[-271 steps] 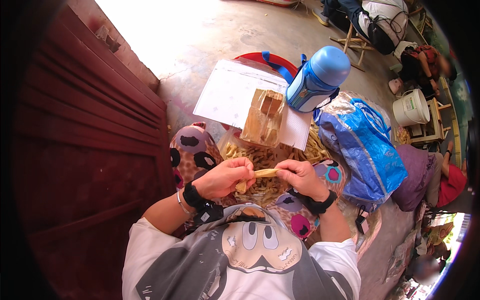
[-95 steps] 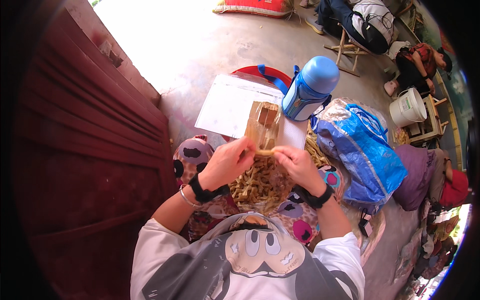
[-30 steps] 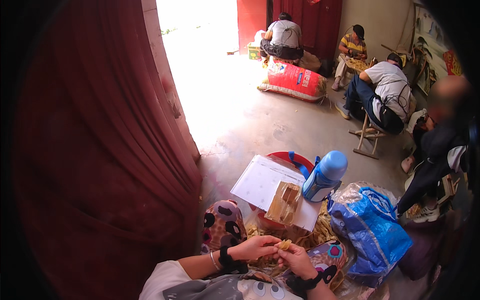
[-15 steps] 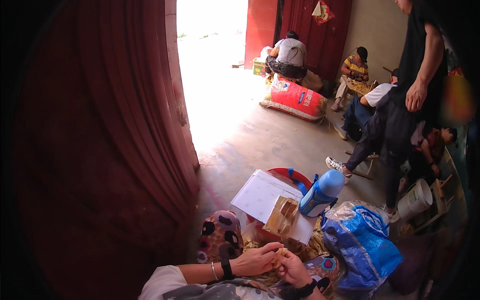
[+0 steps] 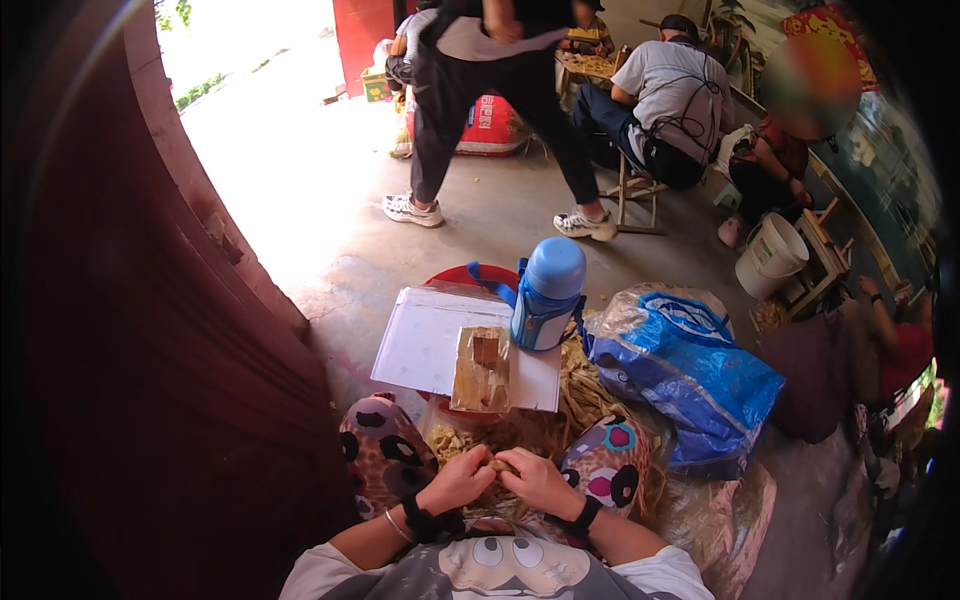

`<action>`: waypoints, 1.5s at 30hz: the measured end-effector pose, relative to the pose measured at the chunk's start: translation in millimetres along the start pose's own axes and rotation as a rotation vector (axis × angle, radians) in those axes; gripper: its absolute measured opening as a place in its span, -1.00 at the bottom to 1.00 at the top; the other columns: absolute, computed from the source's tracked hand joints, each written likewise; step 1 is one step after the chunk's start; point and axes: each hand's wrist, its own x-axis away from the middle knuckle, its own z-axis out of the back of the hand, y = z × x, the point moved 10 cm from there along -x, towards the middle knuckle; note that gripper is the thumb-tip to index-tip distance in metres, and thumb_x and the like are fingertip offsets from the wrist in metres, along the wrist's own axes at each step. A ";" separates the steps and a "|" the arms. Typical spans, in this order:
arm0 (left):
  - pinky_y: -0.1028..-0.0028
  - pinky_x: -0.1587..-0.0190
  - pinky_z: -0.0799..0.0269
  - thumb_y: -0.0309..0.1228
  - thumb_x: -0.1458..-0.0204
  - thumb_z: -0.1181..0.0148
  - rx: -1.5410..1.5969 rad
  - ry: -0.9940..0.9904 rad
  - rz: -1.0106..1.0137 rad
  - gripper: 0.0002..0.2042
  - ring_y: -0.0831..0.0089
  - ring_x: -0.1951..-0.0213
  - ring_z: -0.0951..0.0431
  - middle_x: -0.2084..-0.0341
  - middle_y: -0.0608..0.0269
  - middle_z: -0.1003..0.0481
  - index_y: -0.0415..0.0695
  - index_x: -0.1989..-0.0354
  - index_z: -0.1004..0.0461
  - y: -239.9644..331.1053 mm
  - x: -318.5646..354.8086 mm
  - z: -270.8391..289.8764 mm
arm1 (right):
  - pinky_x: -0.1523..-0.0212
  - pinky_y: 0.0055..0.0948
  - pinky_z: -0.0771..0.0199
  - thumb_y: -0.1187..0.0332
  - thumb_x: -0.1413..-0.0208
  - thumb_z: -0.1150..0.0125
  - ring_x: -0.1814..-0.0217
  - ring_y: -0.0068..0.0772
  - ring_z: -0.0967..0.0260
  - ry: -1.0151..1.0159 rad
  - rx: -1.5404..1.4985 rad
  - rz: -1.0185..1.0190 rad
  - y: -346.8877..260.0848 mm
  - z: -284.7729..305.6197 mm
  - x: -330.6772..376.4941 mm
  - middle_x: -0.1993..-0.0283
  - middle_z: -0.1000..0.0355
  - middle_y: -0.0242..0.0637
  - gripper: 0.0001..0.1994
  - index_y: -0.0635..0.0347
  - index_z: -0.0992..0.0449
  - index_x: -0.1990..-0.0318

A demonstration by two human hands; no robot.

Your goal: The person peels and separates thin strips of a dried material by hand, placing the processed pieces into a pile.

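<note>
Centrally, left hand (image 5: 458, 482) and right hand (image 5: 537, 483) pinch a small tan strip (image 5: 497, 465) between them, equally near, its pile (image 5: 520, 432) at twelve o'clock.

One head-worn fisheye view looks forward and down, close over the lap, far across the concrete floor (image 5: 330, 210).

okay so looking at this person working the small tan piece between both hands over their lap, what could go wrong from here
The tall blue flask stands on the white board atop the red tub, close above the left hand and right hand; a knock might tip it. The small tan piece is pinched only at the fingertips and could drop into the straw-coloured heap. A walking person's white shoe passes nearby.
</note>
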 end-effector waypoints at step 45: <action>0.63 0.48 -0.31 -0.28 -0.21 0.03 0.363 -0.259 0.139 -0.72 0.64 0.55 -0.39 0.60 0.35 -0.43 -0.23 0.47 -0.36 6.4 22.6 16.8 | 0.67 -0.75 0.02 0.35 -0.10 -0.17 0.67 -0.79 -0.07 -0.247 -0.814 -0.577 41.5 0.1 -4.1 0.62 -0.26 -0.55 -0.87 0.22 -0.48 0.35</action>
